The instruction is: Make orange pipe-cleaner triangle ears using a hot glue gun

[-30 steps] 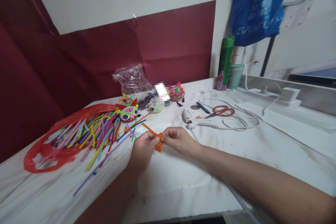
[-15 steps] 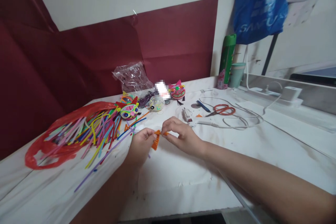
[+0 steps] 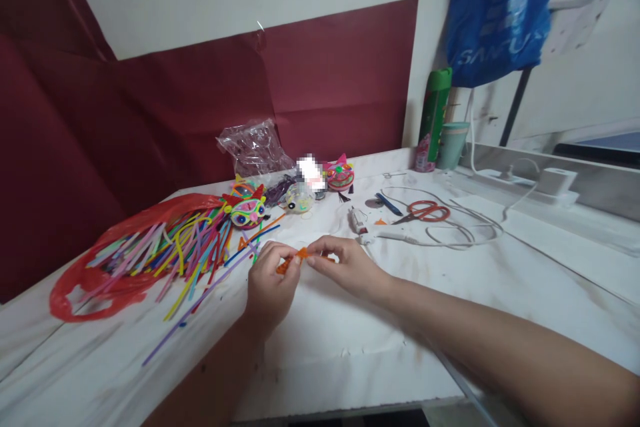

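Note:
Between my two hands, over the white table, is a small orange piece of bent pipe cleaner (image 3: 303, 253). My left hand (image 3: 273, 279) pinches it between thumb and fingers, and a short orange end sticks out at the left of the thumb. My right hand (image 3: 346, 267) pinches its other side, with a bit of orange showing under the index finger. Both hands are close together, fingertips nearly touching. Left of them lies a bundle of colourful pipe cleaners (image 3: 173, 247) on a red plastic bag (image 3: 65, 303).
Behind my hands sit a decorated animal head (image 3: 247, 212), a clear ball (image 3: 299, 200) and a pink decorated head (image 3: 341, 175). At the right lie a white corded tool (image 3: 393, 233), orange-handled scissors (image 3: 427, 211) and a blue pen-like tool (image 3: 389, 204). A green can (image 3: 436, 110) stands further back.
The orange piece has turned from hanging down below my left fingers to lying more level. My left hand has closed further over it, and my right hand has shifted slightly down.

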The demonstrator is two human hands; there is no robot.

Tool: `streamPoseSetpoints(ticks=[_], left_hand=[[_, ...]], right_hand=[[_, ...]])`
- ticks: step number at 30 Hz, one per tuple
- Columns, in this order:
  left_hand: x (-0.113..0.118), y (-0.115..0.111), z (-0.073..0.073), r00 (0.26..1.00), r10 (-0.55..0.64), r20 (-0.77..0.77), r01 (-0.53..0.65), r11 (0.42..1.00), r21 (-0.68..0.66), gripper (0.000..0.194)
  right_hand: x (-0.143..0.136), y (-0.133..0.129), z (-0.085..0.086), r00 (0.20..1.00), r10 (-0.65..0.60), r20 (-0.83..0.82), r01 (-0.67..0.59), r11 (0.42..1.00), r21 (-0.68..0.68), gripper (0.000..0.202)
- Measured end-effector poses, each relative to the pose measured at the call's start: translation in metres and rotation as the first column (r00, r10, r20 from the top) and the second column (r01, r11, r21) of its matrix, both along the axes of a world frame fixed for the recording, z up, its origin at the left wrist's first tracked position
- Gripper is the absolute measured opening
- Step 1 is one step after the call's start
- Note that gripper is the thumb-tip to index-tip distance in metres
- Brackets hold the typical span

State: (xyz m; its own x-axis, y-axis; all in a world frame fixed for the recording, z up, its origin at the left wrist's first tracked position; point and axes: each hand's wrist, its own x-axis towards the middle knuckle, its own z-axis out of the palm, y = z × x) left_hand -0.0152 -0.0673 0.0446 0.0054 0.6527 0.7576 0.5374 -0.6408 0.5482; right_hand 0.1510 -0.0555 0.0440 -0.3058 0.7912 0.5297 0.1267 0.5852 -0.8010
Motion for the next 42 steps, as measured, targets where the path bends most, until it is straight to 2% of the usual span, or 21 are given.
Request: streamPoseSetpoints(ticks=[2,4,7,9,13,16,19,22,25,30,36,42], left_hand=[[0.002,-0.001,-0.003,0.999,-0.035,-0.022,0.034,0.999,-0.040,0.007],[0.003,0.000,-0.007,0.998,-0.061,0.016,0.063,0.987,-0.145,0.007],[0.004,0.002,-0.013,0.983,-0.097,0.158,0.141,0.943,-0.300,0.010],[0.005,0.003,-0.015,0.960,-0.109,0.258,0.199,0.915,-0.352,0.011],[0.008,0.003,-0.014,0.913,-0.130,0.388,0.294,0.867,-0.401,0.014],[0.010,0.003,-0.012,0.900,-0.117,0.420,0.311,0.849,-0.428,0.015],[0.009,0.002,-0.013,0.889,-0.101,0.447,0.311,0.850,-0.426,0.013],[0.005,0.003,-0.015,0.857,-0.123,0.500,0.367,0.826,-0.427,0.012],[0.002,0.004,-0.018,0.866,-0.127,0.483,0.361,0.828,-0.430,0.015],[0.004,0.005,-0.016,0.846,-0.164,0.507,0.406,0.814,-0.414,0.020],[0.007,0.005,-0.009,0.893,-0.088,0.442,0.306,0.838,-0.452,0.017],[0.007,0.006,-0.010,0.922,-0.064,0.383,0.257,0.840,-0.478,0.016]], right_hand=[[-0.006,0.000,-0.005,0.997,0.037,-0.066,-0.047,0.988,-0.147,0.016],[-0.010,0.001,-0.008,0.986,0.065,-0.153,-0.101,0.966,-0.237,0.016],[-0.011,0.003,-0.008,0.974,0.054,-0.220,-0.127,0.933,-0.335,0.017],[-0.010,0.003,-0.007,0.973,0.040,-0.226,-0.123,0.923,-0.365,0.016],[-0.009,0.003,-0.008,0.984,-0.039,-0.172,-0.013,0.956,-0.293,0.010],[-0.008,0.001,-0.010,0.990,-0.109,-0.092,0.101,0.991,-0.084,0.008],[-0.009,-0.002,-0.011,0.992,-0.119,-0.032,0.121,0.991,0.059,0.011],[-0.011,-0.003,-0.011,0.996,-0.084,-0.015,0.084,0.996,-0.025,0.011],[-0.012,-0.002,-0.011,0.998,-0.039,-0.041,0.033,0.989,-0.147,0.013],[-0.009,0.004,-0.009,0.991,-0.051,-0.124,0.017,0.965,-0.260,0.018],[-0.009,0.007,-0.013,0.987,-0.024,-0.157,-0.027,0.950,-0.313,0.021],[-0.012,0.006,-0.014,0.993,-0.014,-0.113,-0.022,0.950,-0.311,0.021]])
